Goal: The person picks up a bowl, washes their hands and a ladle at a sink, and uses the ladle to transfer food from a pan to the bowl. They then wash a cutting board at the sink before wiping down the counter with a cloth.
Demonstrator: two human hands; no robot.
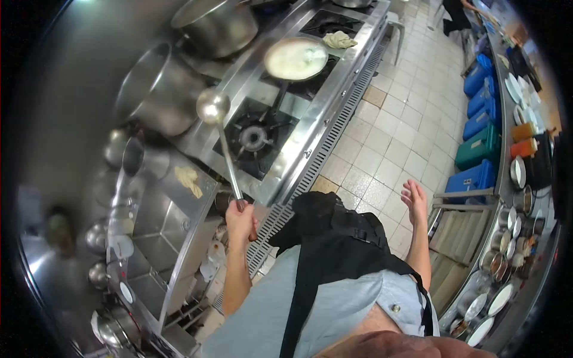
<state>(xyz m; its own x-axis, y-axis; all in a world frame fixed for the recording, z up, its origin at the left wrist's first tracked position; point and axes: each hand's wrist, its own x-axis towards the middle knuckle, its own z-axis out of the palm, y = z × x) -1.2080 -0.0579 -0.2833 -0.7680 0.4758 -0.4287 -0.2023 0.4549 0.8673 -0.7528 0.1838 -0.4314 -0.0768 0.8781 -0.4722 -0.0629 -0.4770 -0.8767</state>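
My left hand (pixel 240 222) is wrapped round the brown handle of a long metal ladle (pixel 213 107). The ladle's bowl is raised over the stove side, between a big steel pot (pixel 158 89) and a gas burner (pixel 253 137). To the right, my right hand (pixel 414 200) hangs in the air over the tiled floor, fingers stretched out and holding nothing. Farther up the stove a frying pan (pixel 296 59) with pale, creamy contents sits on another burner, its dark handle pointing toward me. A crumpled cloth (pixel 339 40) lies beside that pan.
A second large pot (pixel 216 27) stands at the back left. A steel sink (pixel 160 230) with a yellowish cloth (pixel 188 181) on its edge is at left. Along the right run blue bins (pixel 471 179) and a counter of bowls (pixel 500 240). A person (pixel 457 15) stands far off, top right.
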